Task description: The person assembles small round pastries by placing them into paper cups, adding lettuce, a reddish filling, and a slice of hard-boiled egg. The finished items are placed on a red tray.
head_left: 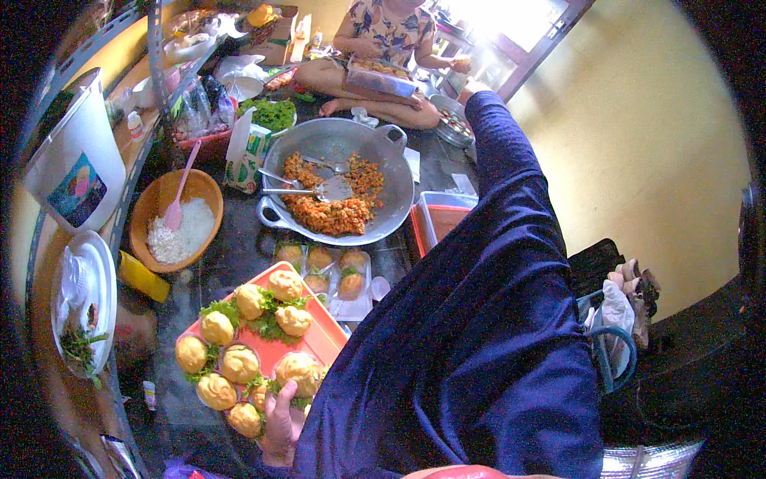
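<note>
Low in the picture my left hand [281,423] grips a golden choux puff [297,372], thumb against its side, over a coral-orange tray [321,326]. Several more golden puffs [239,363] sit there with frilly green lettuce [267,326] between them. My right arm, in a dark blue sleeve, stretches far forward across the view. At its end my right hand [474,88] is small and washed out, just above a metal bowl [452,121] with pale pieces; its fingers cannot be made out. The sleeve hides part of the tray's right side.
A big metal wok [391,188] holds orange-brown filling and utensils. Left of it stands a brown bowl [177,199] with white rice-like food and a pink spoon. A clear container [351,259] holds more puffs. Across sits another person [391,36] with a tub [379,81] of puffs.
</note>
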Demonstrator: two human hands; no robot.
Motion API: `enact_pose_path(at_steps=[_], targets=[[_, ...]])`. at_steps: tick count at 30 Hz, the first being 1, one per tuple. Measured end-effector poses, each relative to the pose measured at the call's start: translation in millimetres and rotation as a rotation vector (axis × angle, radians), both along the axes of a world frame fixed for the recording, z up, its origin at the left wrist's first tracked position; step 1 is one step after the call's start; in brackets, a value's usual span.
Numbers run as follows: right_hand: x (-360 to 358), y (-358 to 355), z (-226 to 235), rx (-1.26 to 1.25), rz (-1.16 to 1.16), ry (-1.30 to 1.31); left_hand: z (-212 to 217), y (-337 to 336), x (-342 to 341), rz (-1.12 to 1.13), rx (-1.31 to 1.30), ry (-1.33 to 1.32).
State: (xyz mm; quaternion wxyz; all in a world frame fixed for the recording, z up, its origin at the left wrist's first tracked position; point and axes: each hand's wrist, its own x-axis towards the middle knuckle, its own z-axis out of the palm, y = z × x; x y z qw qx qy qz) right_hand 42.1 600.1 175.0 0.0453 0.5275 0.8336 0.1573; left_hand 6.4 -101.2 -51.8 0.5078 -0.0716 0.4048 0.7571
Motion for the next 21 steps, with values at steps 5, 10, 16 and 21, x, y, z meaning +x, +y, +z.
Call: enact_pose_path(at_steps=[5,10,16,21], targets=[[4.1,27.8,-12.8,0.068,0.005,0.189,-3.8,-2.0,-3.2,-0.036,0.053,-0.079],[8.8,40.3,-22.8,0.112,-0.012,0.198,-6.0,-3.0,-0.9,-0.016,0.031,-0.087],[6.3,45.3,-31.2,0.054,-0.1,0.232,-9.2,-7.1,-6.9,-0.094,-0.024,-0.115],[20.0,44.2,-22.1,-0.011,-0.101,0.182,-1.7,-1.7,-2.2,-0.06,0.019,0.015]])
